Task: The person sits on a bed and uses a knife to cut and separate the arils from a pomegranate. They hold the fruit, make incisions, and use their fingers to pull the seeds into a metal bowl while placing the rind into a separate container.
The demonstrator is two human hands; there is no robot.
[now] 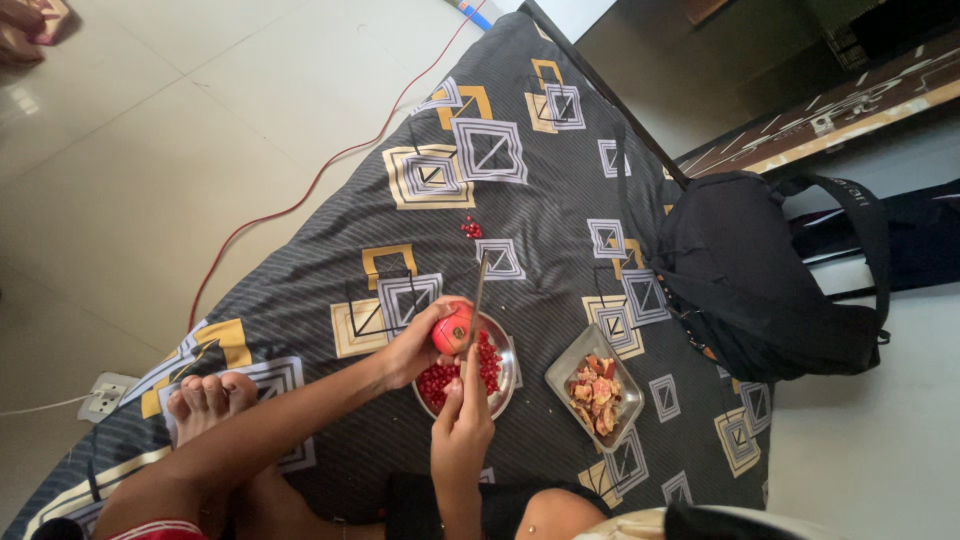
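My left hand [412, 349] grips a red pomegranate piece [453, 327] over a round steel plate [507, 374] heaped with red seeds [435, 382]. My right hand [462, 425] holds a knife [477, 296] by its handle; the blade points away from me and rests against the fruit. A square steel tray [563, 371] to the right of the plate holds peel scraps [596, 394]. A few loose seeds [471, 229] lie on the dark patterned bedsheet [520, 200] farther out.
A black backpack [760, 280] sits at the bed's right edge. My bare foot [205, 398] rests on the sheet at the left. A red cable [300, 195] crosses the tiled floor, with a white socket strip [104, 397] beside the bed.
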